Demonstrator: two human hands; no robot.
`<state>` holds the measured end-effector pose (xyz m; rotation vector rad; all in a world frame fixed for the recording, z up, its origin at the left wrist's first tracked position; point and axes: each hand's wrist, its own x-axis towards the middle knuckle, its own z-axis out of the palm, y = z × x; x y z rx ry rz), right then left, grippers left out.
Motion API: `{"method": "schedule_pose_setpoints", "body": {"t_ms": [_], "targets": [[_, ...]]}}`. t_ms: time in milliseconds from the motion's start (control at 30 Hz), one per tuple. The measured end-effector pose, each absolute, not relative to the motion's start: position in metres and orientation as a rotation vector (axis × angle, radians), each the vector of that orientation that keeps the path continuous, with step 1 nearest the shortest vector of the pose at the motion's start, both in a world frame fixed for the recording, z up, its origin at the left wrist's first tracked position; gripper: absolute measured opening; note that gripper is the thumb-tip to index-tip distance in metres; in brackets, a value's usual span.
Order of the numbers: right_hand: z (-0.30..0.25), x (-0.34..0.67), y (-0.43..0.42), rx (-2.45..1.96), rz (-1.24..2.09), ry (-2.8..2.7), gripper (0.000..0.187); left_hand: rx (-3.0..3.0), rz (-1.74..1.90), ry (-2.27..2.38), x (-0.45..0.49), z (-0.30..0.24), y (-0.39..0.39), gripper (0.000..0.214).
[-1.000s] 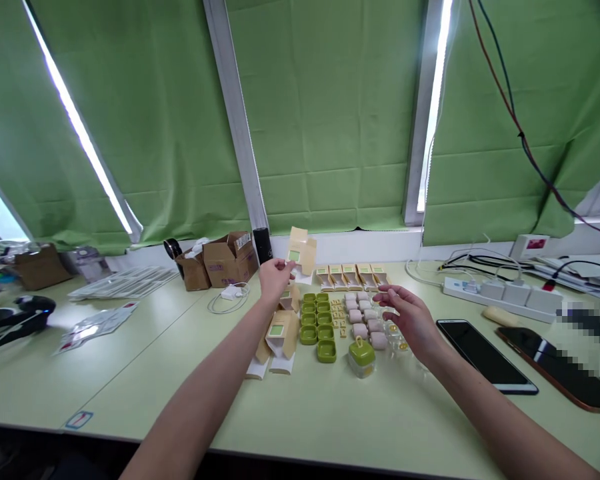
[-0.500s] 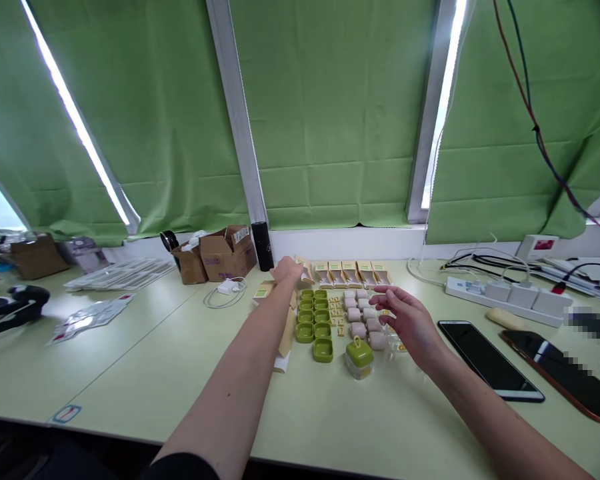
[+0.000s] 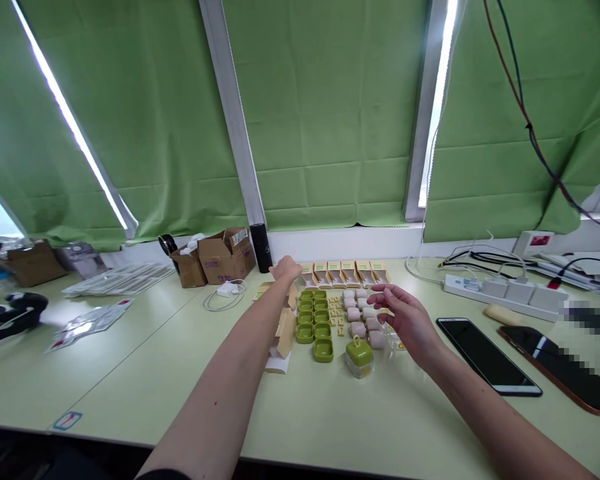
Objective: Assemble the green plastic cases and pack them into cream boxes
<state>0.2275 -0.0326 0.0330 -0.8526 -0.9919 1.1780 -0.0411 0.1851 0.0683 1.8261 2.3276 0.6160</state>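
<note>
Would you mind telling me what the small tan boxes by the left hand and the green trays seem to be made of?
The small tan boxes look like matte folded cardboard, with visible flaps. The green trays seem moulded plastic, smooth and slightly glossy. The left hand rests at the row's end.

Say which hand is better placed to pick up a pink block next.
Right, probably. The right hand hovers open just above the pink blocks, while the left hand is stretched to the far row of boxes, away from them.
</note>
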Motion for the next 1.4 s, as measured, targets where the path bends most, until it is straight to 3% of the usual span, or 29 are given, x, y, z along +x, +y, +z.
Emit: {"method": "schedule_pose_setpoints", "body": {"t_ms": [233, 433, 667, 767, 1000, 1200, 1400], "targets": [[0.036, 0.234, -0.031, -0.848, 1.168, -0.983, 0.046, 2.067, 0.775, 2.13, -0.032, 0.078, 0.14, 0.027], [0.033, 0.236, -0.028, -0.838, 1.174, -0.974, 0.044, 2.374, 0.713, 1.696, -0.01, 0.071, 0.05, 0.026], [0.034, 0.231, -0.032, -0.876, 1.177, -0.985, 0.047, 2.67, 0.631, 1.307, 0.02, 0.051, -0.044, 0.043], [0.036, 0.231, -0.033, -0.893, 1.165, -1.001, 0.047, 2.745, 0.561, 1.306, 0.029, 0.042, -0.053, 0.05], [0.033, 0.228, -0.033, -0.916, 1.135, -1.081, 0.047, 2.717, 0.548, 1.273, 0.025, 0.033, -0.049, 0.022], [0.026, 0.221, -0.031, -0.915, 1.084, -1.271, 0.052, 2.383, 0.723, 1.309, 0.009, 0.056, -0.041, 0.035], [0.013, 0.203, -0.038, -0.89, 1.098, -1.43, 0.049, 2.221, 0.939, 1.167, -0.008, 0.07, -0.022, 0.031]]}}
